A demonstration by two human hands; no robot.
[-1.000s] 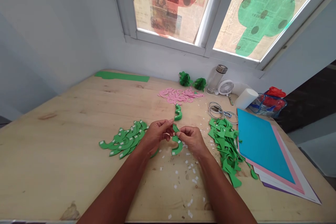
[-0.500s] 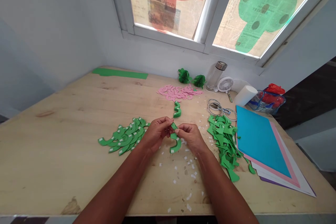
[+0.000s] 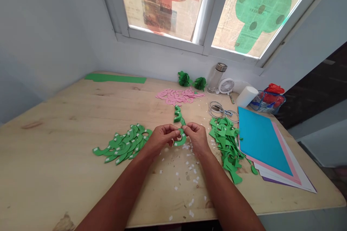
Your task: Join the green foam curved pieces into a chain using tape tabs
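Observation:
Over the middle of the table, a curved green paper piece (image 3: 182,140) with small white squares on it is pinched between my two hands. My left hand (image 3: 162,138) is closed on its left side, fingertips and thumb together. At its upper right, my right hand (image 3: 195,136) pinches with thumb and forefinger, and a green bit sticks up above those fingertips; whether it is a separate piece I cannot tell. Just beyond my fingers lies a small stack of curved green pieces (image 3: 177,114). Left of my hands, a fanned pile of similar green pieces (image 3: 127,142) carries white squares too.
Green scraps (image 3: 226,144) and blue paper sheets (image 3: 264,140) lie at right. Scissors (image 3: 229,112), a fan (image 3: 226,85), a bottle (image 3: 215,77) and a white roll (image 3: 247,96) stand or lie behind. Pink cutouts (image 3: 179,96) lie farther back; white bits litter the front.
The green piece between my hands now shows as a curved shape rather than a short strip. My right fingertips have moved up slightly. The whole view has shifted a little to the right.

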